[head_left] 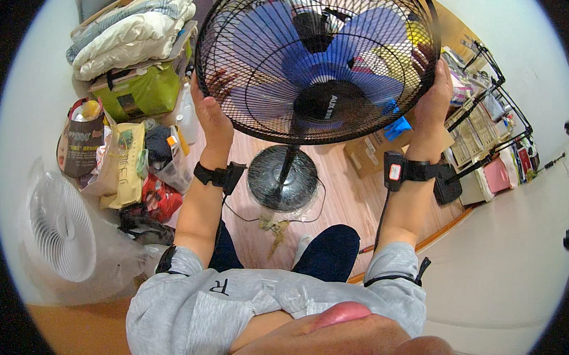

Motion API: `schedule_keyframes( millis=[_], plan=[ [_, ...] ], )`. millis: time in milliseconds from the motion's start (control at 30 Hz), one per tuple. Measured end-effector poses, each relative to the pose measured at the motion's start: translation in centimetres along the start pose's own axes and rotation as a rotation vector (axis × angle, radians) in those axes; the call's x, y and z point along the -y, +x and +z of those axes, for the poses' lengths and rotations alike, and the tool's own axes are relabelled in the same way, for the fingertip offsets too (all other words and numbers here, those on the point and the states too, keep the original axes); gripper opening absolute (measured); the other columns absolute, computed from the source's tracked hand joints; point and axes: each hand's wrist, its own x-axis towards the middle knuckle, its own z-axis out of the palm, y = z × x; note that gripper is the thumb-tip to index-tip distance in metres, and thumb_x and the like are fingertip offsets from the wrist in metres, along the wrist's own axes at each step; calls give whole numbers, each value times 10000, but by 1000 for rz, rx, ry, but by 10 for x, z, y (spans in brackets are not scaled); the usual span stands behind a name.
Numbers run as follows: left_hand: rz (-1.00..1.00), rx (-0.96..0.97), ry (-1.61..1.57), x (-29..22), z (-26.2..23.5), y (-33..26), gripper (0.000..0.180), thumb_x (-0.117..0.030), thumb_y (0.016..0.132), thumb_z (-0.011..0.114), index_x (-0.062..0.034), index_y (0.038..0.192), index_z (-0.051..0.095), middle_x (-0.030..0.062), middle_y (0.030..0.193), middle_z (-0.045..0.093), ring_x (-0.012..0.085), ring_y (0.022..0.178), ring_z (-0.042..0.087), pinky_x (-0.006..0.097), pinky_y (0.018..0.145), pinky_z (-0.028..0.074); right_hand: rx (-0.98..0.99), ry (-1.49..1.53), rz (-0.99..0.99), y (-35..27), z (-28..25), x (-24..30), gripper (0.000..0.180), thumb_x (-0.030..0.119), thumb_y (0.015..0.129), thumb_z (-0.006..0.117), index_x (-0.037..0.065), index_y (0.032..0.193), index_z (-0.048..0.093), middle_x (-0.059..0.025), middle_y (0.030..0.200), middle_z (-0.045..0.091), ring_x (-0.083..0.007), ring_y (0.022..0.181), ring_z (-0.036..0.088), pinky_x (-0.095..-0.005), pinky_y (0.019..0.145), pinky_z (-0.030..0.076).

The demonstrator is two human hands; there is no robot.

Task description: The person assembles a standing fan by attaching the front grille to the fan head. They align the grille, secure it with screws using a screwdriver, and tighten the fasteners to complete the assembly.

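Observation:
A pedestal fan with a black wire guard (261, 122) and blue blades (259, 33) stands in front of me. Its round hub cap (329, 101) is black. My left hand (212, 114) is closed on the left rim of the guard, some fingers showing through the wires. At the opposite side, my right hand (435, 98) grips the rim too, its fingers partly hidden behind the wires. Below the guard, a black pole (288, 162) runs down to a round base (277, 193) wrapped in clear plastic on the floor.
Folded quilts (132, 41) lie on a green storage bag (142, 92) at the left, above several packed bags. A second, white fan (63, 225) under plastic is nearer me. At right are a cardboard box (374, 153) and a black rack (513, 111). A cable loops round the base.

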Motion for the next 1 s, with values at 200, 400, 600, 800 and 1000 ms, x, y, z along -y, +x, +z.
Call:
schedule_keyframes(
  millis=[200,400,600,800,1000],
  plan=[
    [43,-60,112,0,1,2,944,-745,1008,298,38,1534,335,185,1483,478,268,1345,489,402,1161,344,27,-101,-42,7,14,19,400,216,1080,431,-70,1290,616,-168,1225,696,-243,1089,677,-337,966,517],
    [49,13,129,-7,0,3,949,-758,1000,297,37,1515,360,194,1470,482,283,1333,497,413,1159,340,12,-207,-100,22,9,16,422,222,1060,560,-104,1324,605,-163,1254,685,-226,1101,668,-333,992,510],
    [-22,70,-108,-6,-2,6,890,-699,1025,358,28,1539,326,174,1468,468,256,1322,505,394,1138,369,-6,-154,-96,14,-2,10,373,182,1062,557,-103,1295,622,-154,1240,697,-210,1095,672,-323,983,511],
    [-21,-51,-1,-3,1,5,823,-650,1053,347,33,1511,381,175,1472,476,266,1317,519,392,1143,376,-63,-271,-248,-9,6,9,372,199,1091,492,-74,1288,652,-120,1206,702,-181,1076,644,-308,974,489],
    [-19,-118,-89,-5,4,0,781,-590,1063,409,38,1526,370,199,1502,473,296,1392,449,403,1187,302,-172,-462,-324,-29,13,11,373,198,1096,471,-66,1270,668,-124,1198,712,-198,1070,653,-319,960,493]
  ],
)
